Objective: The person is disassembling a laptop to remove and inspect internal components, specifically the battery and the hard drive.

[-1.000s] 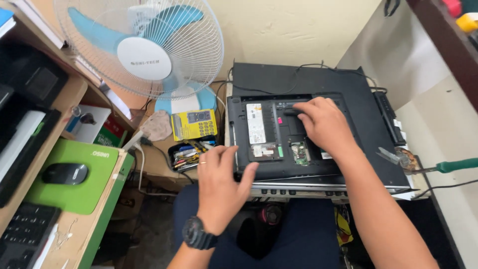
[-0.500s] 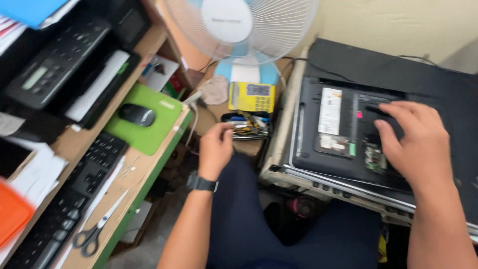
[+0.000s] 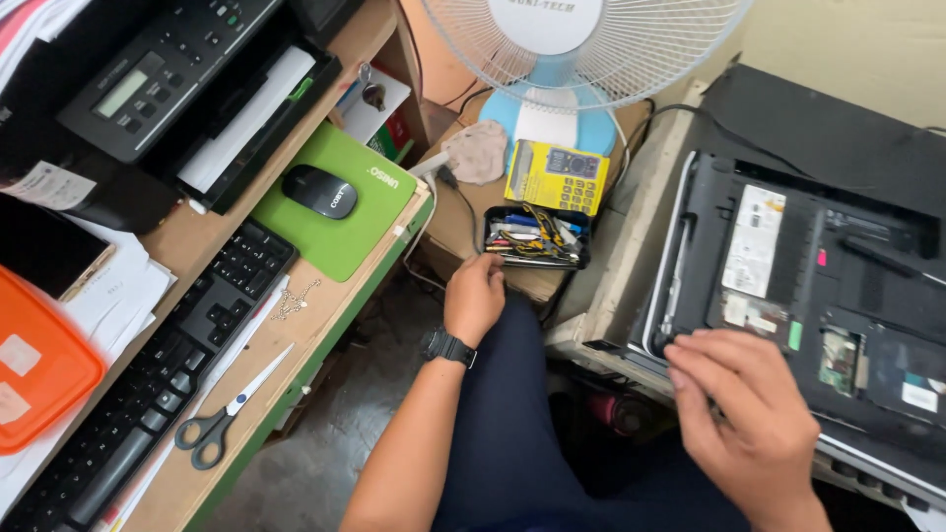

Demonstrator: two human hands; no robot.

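On the desk at far left: an orange container is lying beside papers, with a black keyboard, a pair of scissors, a black mouse sitting on a green mouse pad, and a black printer standing behind them.
Middle background: a white and blue fan is standing behind a yellow multimeter.
Tool tray: a small black tray, crammed with pens, wires and small tools, is sitting on a low surface just in front of the multimeter, between the desk and the laptop.
Left hand: the left hand, with a black wristwatch on the wrist, is reaching forward over the lap, knuckles up, its fingers loosely curled and arriving at the tray's near edge; whether it is holding anything, I cannot tell.
Laptop: an opened black laptop is lying underside up at right, its covers off, showing a white label, a small green circuit board and empty bays.
Right hand: the right hand is hovering palm down over the laptop's near edge, fingers spread and slightly bent, blurred, gripping nothing and resting at or just above the casing.
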